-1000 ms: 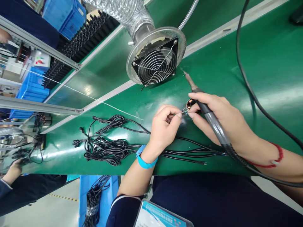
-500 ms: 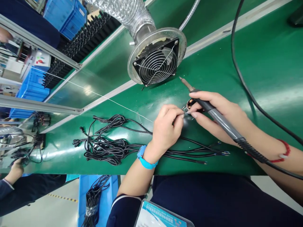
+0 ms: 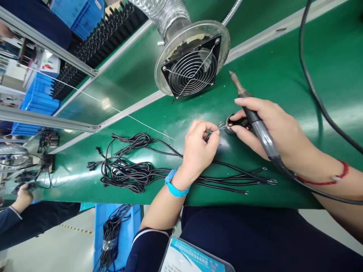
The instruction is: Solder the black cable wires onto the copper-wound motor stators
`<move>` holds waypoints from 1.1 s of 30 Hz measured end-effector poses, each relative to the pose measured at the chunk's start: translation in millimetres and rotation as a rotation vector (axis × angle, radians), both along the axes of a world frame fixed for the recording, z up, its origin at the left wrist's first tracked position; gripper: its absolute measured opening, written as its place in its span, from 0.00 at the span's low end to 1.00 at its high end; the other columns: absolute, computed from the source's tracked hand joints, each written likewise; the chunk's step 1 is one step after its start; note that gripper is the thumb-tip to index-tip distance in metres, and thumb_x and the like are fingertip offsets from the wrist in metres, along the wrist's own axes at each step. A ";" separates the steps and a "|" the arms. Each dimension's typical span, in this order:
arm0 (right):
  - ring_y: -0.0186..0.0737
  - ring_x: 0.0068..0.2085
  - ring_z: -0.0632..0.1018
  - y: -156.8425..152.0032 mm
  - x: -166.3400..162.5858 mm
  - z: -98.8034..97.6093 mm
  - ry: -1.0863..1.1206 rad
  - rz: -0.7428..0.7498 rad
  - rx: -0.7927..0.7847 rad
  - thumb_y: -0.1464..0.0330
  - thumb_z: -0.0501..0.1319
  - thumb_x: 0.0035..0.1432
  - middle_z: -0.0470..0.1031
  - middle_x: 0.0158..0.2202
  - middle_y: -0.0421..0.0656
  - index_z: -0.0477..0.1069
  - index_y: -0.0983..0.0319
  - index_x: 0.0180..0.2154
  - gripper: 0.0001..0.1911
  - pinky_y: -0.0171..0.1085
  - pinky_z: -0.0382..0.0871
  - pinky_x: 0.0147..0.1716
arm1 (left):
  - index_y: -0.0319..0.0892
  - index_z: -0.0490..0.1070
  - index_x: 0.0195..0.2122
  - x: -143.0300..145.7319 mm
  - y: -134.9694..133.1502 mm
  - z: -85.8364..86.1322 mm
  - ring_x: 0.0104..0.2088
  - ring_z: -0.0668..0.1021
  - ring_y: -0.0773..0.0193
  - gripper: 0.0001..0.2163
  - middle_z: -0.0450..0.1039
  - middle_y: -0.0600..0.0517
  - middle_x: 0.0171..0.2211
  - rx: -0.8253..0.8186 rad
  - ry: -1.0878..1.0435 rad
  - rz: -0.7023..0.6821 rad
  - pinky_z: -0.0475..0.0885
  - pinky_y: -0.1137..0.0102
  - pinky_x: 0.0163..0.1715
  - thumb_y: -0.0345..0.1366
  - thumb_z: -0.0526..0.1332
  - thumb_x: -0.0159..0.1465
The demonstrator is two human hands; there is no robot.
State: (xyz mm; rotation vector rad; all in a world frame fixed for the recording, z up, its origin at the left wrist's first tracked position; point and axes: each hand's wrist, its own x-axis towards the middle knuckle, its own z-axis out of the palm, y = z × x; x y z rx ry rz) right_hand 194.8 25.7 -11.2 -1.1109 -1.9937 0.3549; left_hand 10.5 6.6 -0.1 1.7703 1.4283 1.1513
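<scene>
My left hand (image 3: 198,147) is closed in a pinch on the bare end of a thin black wire (image 3: 212,133), held up to a small round metal part (image 3: 233,123) on the green bench. My right hand (image 3: 272,128) grips a soldering iron (image 3: 255,121) like a pen, its tip (image 3: 233,76) pointing up and away from the part. Fingers of the same hand steady the round part. A blue band circles my left wrist, a red cord my right.
A fume-extraction fan (image 3: 193,68) on a foil duct sits just behind the hands. A bundle of black cables (image 3: 130,170) lies to the left on the bench (image 3: 326,68). Another person's hand (image 3: 21,198) works at far left. Blue crates (image 3: 39,98) stand beyond.
The soldering iron has swung more upright, its tip lifting toward the fan. My left hand stayed pinched on the wire beside the round part. The view shifted slightly.
</scene>
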 end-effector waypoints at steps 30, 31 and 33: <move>0.35 0.26 0.80 -66.3 35.9 -10.5 0.094 -0.063 0.008 0.55 0.57 0.70 0.81 0.33 0.43 0.73 0.56 0.39 0.13 0.32 0.78 0.31 | 0.45 0.60 0.29 12.6 -9.5 -0.4 0.30 0.71 0.68 0.10 0.67 0.56 0.27 0.105 0.182 -0.012 0.66 0.70 0.30 0.22 0.56 0.60; 0.34 0.25 0.79 -66.5 35.4 -10.6 0.097 -0.063 0.005 0.55 0.57 0.70 0.81 0.32 0.42 0.73 0.56 0.38 0.14 0.32 0.78 0.31 | 0.45 0.60 0.29 12.6 -9.4 -0.4 0.31 0.71 0.68 0.10 0.67 0.56 0.27 0.105 0.188 -0.014 0.67 0.70 0.30 0.22 0.56 0.60; 0.34 0.25 0.79 -65.4 35.1 -9.1 0.100 -0.062 -0.003 0.54 0.57 0.70 0.81 0.32 0.42 0.74 0.56 0.38 0.15 0.32 0.78 0.31 | 0.45 0.60 0.29 12.5 -9.3 -0.5 0.31 0.72 0.68 0.10 0.67 0.56 0.27 0.120 0.185 -0.015 0.67 0.70 0.30 0.22 0.57 0.60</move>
